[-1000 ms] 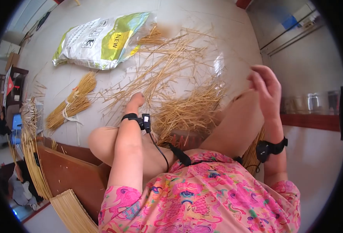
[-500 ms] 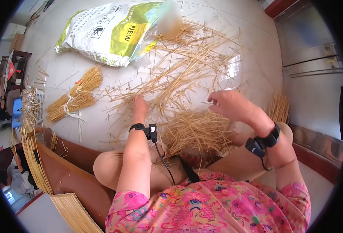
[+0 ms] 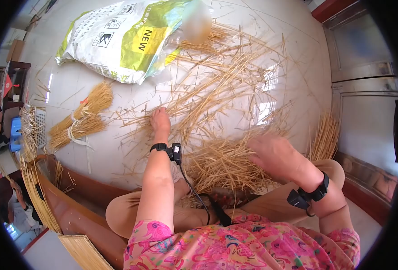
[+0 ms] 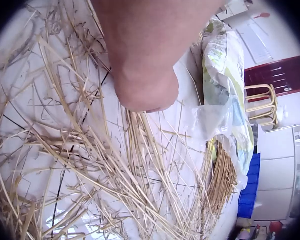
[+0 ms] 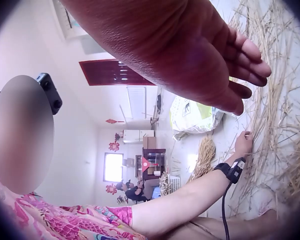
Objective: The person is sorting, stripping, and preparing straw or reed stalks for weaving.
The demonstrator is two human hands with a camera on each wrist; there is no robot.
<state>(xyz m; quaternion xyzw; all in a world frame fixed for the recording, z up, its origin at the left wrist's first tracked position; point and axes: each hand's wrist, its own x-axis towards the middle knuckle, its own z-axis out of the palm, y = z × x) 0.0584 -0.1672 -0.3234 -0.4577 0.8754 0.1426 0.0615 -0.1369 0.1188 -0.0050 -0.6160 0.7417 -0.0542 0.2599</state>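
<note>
On the floor in front of me lie loose straw stalks, spread in a long tangle. My left hand is low at the near-left end of that tangle. In the left wrist view, several stalks run out from under its curled fingers, which grip them; the fingertips are mostly hidden. A thick heap of short straw lies between my legs. Over the right part of this heap is my right hand, slightly blurred. The right wrist view shows its fingers extended and relaxed, with nothing in them.
A tied straw bundle lies to the left. A large white and green sack rests farther away, with more straw at its mouth. Another straw bundle leans by the right wall. A brown wooden bench stands at lower left.
My right hand has come down and inward from the raised right side to over the heap. The left hand stays low by the stalks. The head view has shifted.
</note>
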